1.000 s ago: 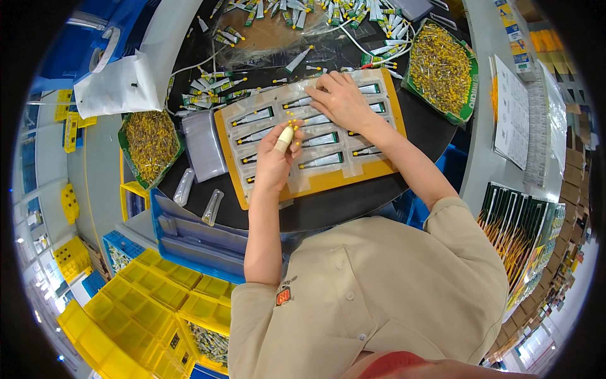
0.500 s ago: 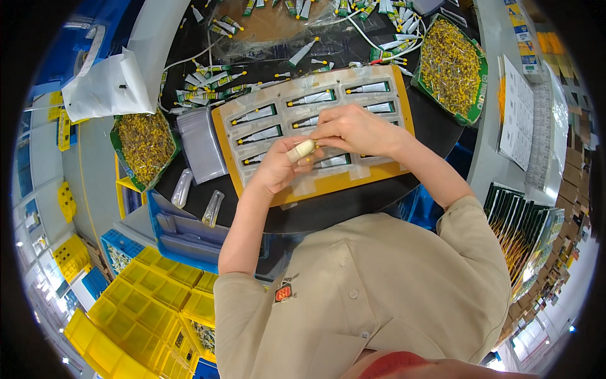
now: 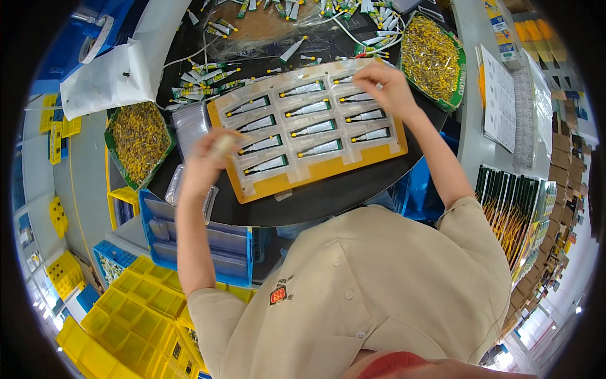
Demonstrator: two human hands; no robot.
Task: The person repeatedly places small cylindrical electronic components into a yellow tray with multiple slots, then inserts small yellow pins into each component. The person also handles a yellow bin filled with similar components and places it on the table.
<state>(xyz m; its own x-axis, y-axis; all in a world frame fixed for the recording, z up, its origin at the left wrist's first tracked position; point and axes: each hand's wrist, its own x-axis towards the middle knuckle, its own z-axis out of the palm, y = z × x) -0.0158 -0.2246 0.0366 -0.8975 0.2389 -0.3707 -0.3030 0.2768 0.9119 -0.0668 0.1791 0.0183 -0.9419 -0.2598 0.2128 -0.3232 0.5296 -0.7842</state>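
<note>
A shallow tray on a yellow board (image 3: 278, 184) lies before me, with several small white-and-green tubes (image 3: 314, 128) with yellow tips in its slots. My right hand (image 3: 386, 85) is over the tray's far right corner, its bent fingers drawn together at a tube in the last slot. The fingers cover part of that tube, and what they pinch is hidden. At the tray's left edge, my left hand (image 3: 211, 155) is smeared by motion. A pale cover is on one of its digits. Whether this hand holds anything does not show.
Loose tubes (image 3: 208, 79) are heaped beyond the tray. Green boxes of small yellow-tipped pieces stand at left (image 3: 140, 142) and right (image 3: 432, 57). Clear plastic sleeves (image 3: 189, 123) lie beside the tray. Blue bins (image 3: 189, 240) and yellow crates (image 3: 132, 297) stand below the table's left edge.
My hands were together over the middle of the tray and have parted. The left has swung left to the tray's edge, and the right has moved to the far right corner.
</note>
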